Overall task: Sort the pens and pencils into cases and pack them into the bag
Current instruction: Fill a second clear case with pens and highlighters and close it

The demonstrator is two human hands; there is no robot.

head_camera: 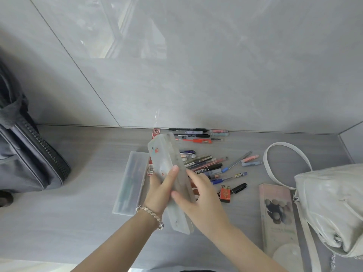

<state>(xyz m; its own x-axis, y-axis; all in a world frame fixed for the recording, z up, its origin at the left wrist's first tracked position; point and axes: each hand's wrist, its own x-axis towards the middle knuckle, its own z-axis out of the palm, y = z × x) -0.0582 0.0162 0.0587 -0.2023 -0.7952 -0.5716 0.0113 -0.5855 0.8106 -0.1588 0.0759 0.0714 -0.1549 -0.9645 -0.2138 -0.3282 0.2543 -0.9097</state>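
Head view: both hands on frosted case, raised off counter, tilted. Left hand wrapped around its left side, fingers curled shut on it. Right hand clasps right edge. Loose pens lie behind case. Second clear case flat at left. White bag at right, grey bag far left.

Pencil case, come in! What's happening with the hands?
Both hands, left and right, grip frosted pencil case. Pens loose on counter. Nothing blocking.

Soft daylight, window glare on wall, wide-angle edge distortion.
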